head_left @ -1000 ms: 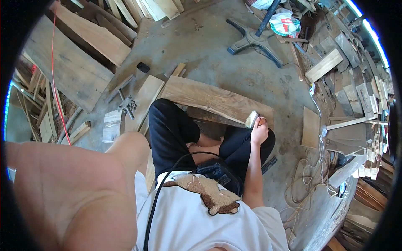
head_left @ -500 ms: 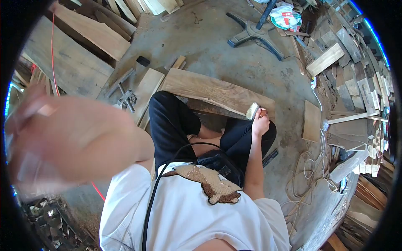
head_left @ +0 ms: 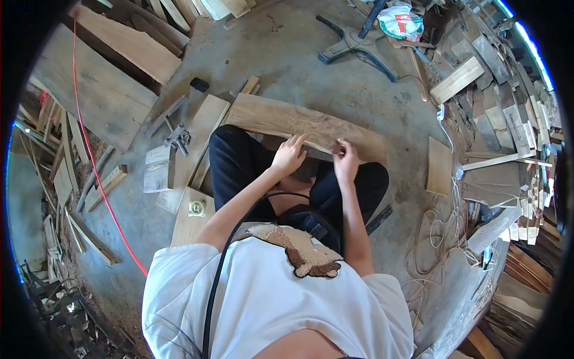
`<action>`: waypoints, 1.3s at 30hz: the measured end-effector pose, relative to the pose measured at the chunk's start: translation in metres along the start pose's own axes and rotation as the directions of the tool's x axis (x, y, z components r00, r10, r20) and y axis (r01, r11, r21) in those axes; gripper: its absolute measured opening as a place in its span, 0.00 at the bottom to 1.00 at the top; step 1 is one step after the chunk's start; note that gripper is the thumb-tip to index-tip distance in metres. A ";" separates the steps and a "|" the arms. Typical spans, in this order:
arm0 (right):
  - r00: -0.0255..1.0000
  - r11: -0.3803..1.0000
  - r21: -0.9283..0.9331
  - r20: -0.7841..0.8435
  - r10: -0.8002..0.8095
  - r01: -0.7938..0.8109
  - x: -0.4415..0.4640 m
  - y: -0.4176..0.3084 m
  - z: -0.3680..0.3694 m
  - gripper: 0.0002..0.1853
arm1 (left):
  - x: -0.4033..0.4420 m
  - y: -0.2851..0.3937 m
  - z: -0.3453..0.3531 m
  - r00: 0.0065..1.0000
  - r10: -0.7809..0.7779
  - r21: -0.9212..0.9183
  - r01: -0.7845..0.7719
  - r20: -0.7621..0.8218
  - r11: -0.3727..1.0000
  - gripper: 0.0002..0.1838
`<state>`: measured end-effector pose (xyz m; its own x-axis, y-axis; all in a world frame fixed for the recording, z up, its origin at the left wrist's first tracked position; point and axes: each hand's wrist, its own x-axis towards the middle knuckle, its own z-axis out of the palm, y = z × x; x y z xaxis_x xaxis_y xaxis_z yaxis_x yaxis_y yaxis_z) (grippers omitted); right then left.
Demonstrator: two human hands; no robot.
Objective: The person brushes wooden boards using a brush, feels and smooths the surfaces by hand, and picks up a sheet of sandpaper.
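A long wooden plank (head_left: 305, 122) lies crosswise in front of my crossed legs. My left hand (head_left: 290, 157) reaches to its near edge, fingers stretched out over the wood, holding nothing that I can see. To the right of it, my right hand (head_left: 346, 161) is closed with its fingertips pinched together at the same edge. The brush seen in that hand a moment ago is mostly hidden by the fingers; only a small pale spot shows at the fingertips. Below the plank there is a dark gap between my knees.
A metal clamp-like tool (head_left: 177, 137) lies left of my knee beside a board (head_left: 206, 119). A small round yellow-green thing (head_left: 196, 208) sits on another board. A red cord (head_left: 98, 173) runs down the left. Pale cables (head_left: 439, 230) coil at right, near stacked wood (head_left: 502, 119).
My left hand has come down from close to the camera to the plank's edge. My right hand has moved left along the plank and turned, so the pale bristles are no longer plainly visible.
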<state>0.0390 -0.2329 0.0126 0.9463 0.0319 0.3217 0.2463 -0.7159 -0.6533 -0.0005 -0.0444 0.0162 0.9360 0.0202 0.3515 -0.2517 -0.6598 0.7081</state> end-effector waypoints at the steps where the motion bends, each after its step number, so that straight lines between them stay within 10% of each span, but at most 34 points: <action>1: 0.997 0.999 -0.007 0.060 -0.044 0.044 -0.007 -0.005 0.008 0.20 | 0.001 0.002 0.005 1.000 0.002 0.033 -0.002 0.001 0.999 0.25; 5: 0.975 0.988 0.139 0.200 -0.095 0.068 -0.044 -0.007 0.025 0.20 | 0.000 -0.021 0.032 0.923 0.184 0.096 -0.228 0.338 0.969 0.38; 9: 0.973 0.981 0.143 0.171 -0.155 0.131 -0.052 0.007 0.031 0.20 | -0.031 -0.018 0.035 0.869 0.074 0.043 -0.108 0.489 0.993 0.41; 36: 0.957 0.932 0.277 0.102 -0.271 0.234 -0.051 0.008 0.022 0.22 | -0.044 0.012 0.025 0.912 0.374 0.175 -0.401 0.166 0.899 0.25; 39: 0.951 0.874 0.473 0.305 -0.047 -0.109 -0.037 0.014 0.011 0.24 | -0.026 0.005 0.034 0.926 0.325 0.113 -0.350 0.193 0.930 0.23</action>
<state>0.0093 -0.2368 -0.0161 0.9525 0.2766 0.1273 0.2113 -0.2995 -0.9304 -0.0174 -0.0736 -0.0105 0.8320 -0.3409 0.4376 -0.5340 -0.7057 0.4656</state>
